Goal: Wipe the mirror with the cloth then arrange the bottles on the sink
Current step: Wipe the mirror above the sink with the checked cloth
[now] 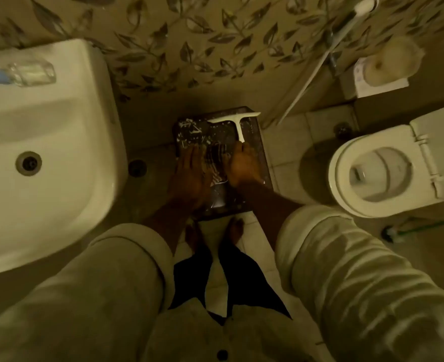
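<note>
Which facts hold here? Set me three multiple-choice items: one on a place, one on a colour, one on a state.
1. Where does the mirror lie?
A. in the sink
B. on the floor between sink and toilet
C. hung on the wall

2. What colour is the squeegee at the right hand?
A. white
B. red
C. black

3. How is the toilet's lid?
A. shut
B. raised
C. lying on the floor

Answers:
1 B, it lies flat on the tiles between the two.
2 A, its blade and handle show pale white.
3 B, the bowl is open to view.
</note>
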